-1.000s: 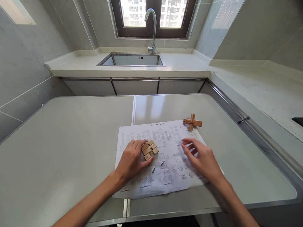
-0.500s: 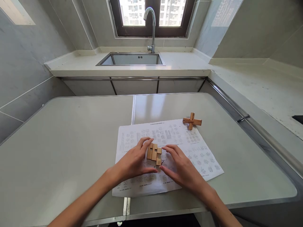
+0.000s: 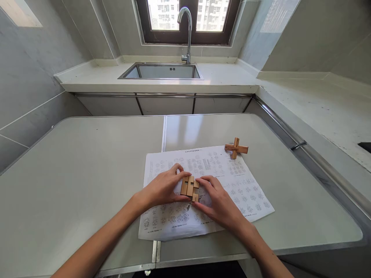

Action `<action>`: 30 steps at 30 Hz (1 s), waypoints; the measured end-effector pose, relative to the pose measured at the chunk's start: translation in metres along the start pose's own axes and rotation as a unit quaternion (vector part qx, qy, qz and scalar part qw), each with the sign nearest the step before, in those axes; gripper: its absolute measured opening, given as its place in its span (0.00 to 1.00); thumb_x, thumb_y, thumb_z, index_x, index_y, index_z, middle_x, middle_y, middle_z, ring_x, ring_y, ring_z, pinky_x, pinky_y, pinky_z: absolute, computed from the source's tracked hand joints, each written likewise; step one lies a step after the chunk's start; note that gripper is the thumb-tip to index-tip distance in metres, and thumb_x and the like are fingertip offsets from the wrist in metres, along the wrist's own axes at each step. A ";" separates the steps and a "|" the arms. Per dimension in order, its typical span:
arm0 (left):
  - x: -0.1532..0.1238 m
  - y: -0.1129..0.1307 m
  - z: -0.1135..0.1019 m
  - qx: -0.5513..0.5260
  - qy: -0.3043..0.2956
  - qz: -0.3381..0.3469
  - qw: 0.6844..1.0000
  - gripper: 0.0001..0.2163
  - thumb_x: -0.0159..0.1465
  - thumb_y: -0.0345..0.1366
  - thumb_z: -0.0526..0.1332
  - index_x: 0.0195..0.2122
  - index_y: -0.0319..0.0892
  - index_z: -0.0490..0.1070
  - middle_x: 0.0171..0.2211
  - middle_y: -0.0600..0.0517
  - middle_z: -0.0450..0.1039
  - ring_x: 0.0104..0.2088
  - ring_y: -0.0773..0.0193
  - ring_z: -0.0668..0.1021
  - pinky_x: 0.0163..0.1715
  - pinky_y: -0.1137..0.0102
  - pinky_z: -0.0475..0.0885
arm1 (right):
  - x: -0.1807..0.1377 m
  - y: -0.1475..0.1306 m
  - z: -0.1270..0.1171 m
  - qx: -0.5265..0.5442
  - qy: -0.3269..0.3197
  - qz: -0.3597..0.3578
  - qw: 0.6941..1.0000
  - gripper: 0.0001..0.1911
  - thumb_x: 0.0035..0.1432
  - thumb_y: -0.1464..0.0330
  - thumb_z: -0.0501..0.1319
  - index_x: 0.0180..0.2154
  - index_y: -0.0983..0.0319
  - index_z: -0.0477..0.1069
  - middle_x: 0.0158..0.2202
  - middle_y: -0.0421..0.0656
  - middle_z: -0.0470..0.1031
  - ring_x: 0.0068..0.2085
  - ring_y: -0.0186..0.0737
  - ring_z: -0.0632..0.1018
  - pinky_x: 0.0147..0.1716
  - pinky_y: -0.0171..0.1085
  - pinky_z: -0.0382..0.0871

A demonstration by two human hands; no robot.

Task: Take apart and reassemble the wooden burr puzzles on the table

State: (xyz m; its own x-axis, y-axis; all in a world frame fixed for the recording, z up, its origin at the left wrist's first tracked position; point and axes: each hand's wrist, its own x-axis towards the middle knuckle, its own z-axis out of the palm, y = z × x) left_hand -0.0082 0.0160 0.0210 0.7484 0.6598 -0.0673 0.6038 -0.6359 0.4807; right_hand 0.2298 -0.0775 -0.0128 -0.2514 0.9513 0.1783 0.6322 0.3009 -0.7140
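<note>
A small bundle of wooden puzzle bars [image 3: 189,187] rests on a printed instruction sheet [image 3: 246,189] near the table's front. My left hand [image 3: 162,189] pinches the bundle from its left side, thumb below and fingers above. My right hand [image 3: 217,200] grips it from the right, fingertips touching the wood. Both hands close around the same bundle. A finished wooden cross-shaped puzzle [image 3: 236,148] stands at the sheet's far right corner, away from both hands.
The sheet lies across the seam of a grey table [image 3: 87,162]. Beyond a gap is a counter with a steel sink [image 3: 162,72] and a tap [image 3: 185,31] under a window. A second counter [image 3: 324,108] runs along the right.
My right hand came left from the sheet's right side to the bundle. The bundle turned and shifted slightly right, and both hands have closed tighter on it.
</note>
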 end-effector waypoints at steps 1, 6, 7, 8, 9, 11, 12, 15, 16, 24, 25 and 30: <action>0.001 0.001 -0.001 0.000 0.000 0.000 1.000 0.33 0.60 0.51 0.74 0.64 0.49 0.68 0.58 0.44 0.69 0.33 0.60 0.80 0.37 0.62 0.77 | 0.000 0.000 0.000 0.001 0.001 0.000 1.000 0.33 0.62 0.70 0.70 0.65 0.53 0.64 0.61 0.51 0.69 0.62 0.55 0.75 0.61 0.54 0.76; -0.002 -0.003 0.000 -0.068 0.024 0.003 0.997 0.29 0.59 0.46 0.75 0.60 0.48 0.71 0.55 0.47 0.71 0.35 0.61 0.77 0.39 0.63 0.77 | 0.000 0.002 0.000 0.009 0.001 0.000 1.000 0.32 0.62 0.69 0.71 0.64 0.54 0.63 0.60 0.50 0.69 0.62 0.55 0.74 0.62 0.55 0.74; -0.004 -0.005 0.000 -0.094 0.032 0.004 0.995 0.29 0.59 0.44 0.75 0.60 0.48 0.71 0.55 0.47 0.71 0.36 0.61 0.77 0.40 0.63 0.77 | 0.000 0.002 0.000 0.011 0.000 0.001 1.000 0.32 0.62 0.69 0.71 0.64 0.54 0.63 0.60 0.50 0.69 0.62 0.54 0.74 0.62 0.55 0.74; -0.006 -0.008 0.001 -0.118 0.038 0.005 0.992 0.28 0.60 0.43 0.74 0.60 0.48 0.70 0.54 0.47 0.70 0.38 0.61 0.77 0.42 0.63 0.77 | 0.000 0.002 0.000 0.014 -0.001 0.002 1.000 0.32 0.62 0.69 0.71 0.64 0.54 0.63 0.61 0.50 0.69 0.62 0.54 0.74 0.63 0.55 0.74; -0.007 -0.010 0.002 -0.137 0.044 0.005 0.990 0.27 0.60 0.41 0.74 0.60 0.48 0.70 0.55 0.47 0.70 0.39 0.60 0.77 0.43 0.63 0.78 | 0.000 0.002 0.000 0.017 -0.002 0.004 1.000 0.32 0.63 0.69 0.71 0.64 0.54 0.63 0.61 0.50 0.69 0.62 0.54 0.74 0.63 0.55 0.73; -0.010 -0.013 0.003 -0.154 0.051 0.006 0.987 0.28 0.60 0.40 0.75 0.60 0.47 0.70 0.55 0.46 0.70 0.42 0.59 0.78 0.46 0.61 0.78 | 0.000 0.001 0.000 0.021 -0.002 0.009 1.000 0.32 0.63 0.69 0.71 0.64 0.54 0.63 0.61 0.50 0.69 0.62 0.53 0.74 0.63 0.54 0.73; -0.011 -0.013 0.003 -0.156 0.053 0.009 0.986 0.28 0.59 0.40 0.75 0.60 0.47 0.70 0.56 0.46 0.69 0.44 0.58 0.78 0.47 0.61 0.78 | 0.000 0.001 -0.001 0.023 -0.002 0.011 1.000 0.32 0.63 0.69 0.71 0.64 0.54 0.63 0.61 0.50 0.69 0.62 0.53 0.74 0.63 0.54 0.73; -0.012 -0.012 0.002 -0.169 0.071 0.021 0.983 0.28 0.59 0.39 0.75 0.59 0.47 0.70 0.55 0.46 0.70 0.45 0.57 0.77 0.48 0.60 0.78 | 0.000 -0.001 -0.002 0.036 0.006 0.013 0.999 0.30 0.63 0.67 0.71 0.63 0.54 0.64 0.61 0.49 0.69 0.62 0.52 0.74 0.63 0.53 0.72; -0.012 -0.010 0.001 -0.179 0.084 0.025 0.980 0.27 0.59 0.39 0.75 0.59 0.47 0.70 0.54 0.46 0.71 0.44 0.58 0.77 0.48 0.60 0.78 | 0.000 -0.002 -0.003 0.046 0.008 0.015 0.999 0.30 0.63 0.66 0.71 0.63 0.54 0.65 0.61 0.49 0.70 0.62 0.52 0.74 0.62 0.52 0.73; -0.015 -0.003 0.002 -0.315 0.132 0.052 0.939 0.29 0.59 0.32 0.76 0.59 0.48 0.68 0.56 0.45 0.71 0.46 0.59 0.82 0.53 0.60 0.79 | 0.002 -0.009 -0.015 0.259 -0.021 0.145 0.955 0.30 0.58 0.55 0.75 0.58 0.54 0.69 0.58 0.47 0.74 0.48 0.46 0.77 0.52 0.48 0.76; -0.015 -0.003 0.004 -0.312 0.133 0.060 0.939 0.29 0.59 0.31 0.76 0.59 0.48 0.68 0.56 0.46 0.71 0.46 0.59 0.82 0.54 0.60 0.79 | 0.002 -0.009 -0.017 0.311 -0.039 0.154 0.937 0.30 0.59 0.54 0.75 0.58 0.53 0.70 0.59 0.46 0.74 0.48 0.46 0.77 0.53 0.48 0.75; -0.011 0.000 0.010 -0.222 0.165 0.087 0.957 0.29 0.59 0.32 0.76 0.59 0.48 0.69 0.55 0.46 0.71 0.46 0.59 0.80 0.50 0.60 0.80 | 0.006 -0.014 -0.022 0.435 -0.133 0.112 0.883 0.31 0.53 0.55 0.79 0.55 0.51 0.73 0.65 0.45 0.68 0.60 0.49 0.74 0.57 0.46 0.72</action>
State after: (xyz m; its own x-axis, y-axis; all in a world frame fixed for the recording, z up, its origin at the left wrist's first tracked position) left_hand -0.0136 0.0051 0.0131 0.6549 0.6972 0.2914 0.2472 -0.5621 0.7892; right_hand 0.2359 -0.0743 0.0130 -0.4274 0.8967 -0.1153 -0.0867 -0.1676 -0.9820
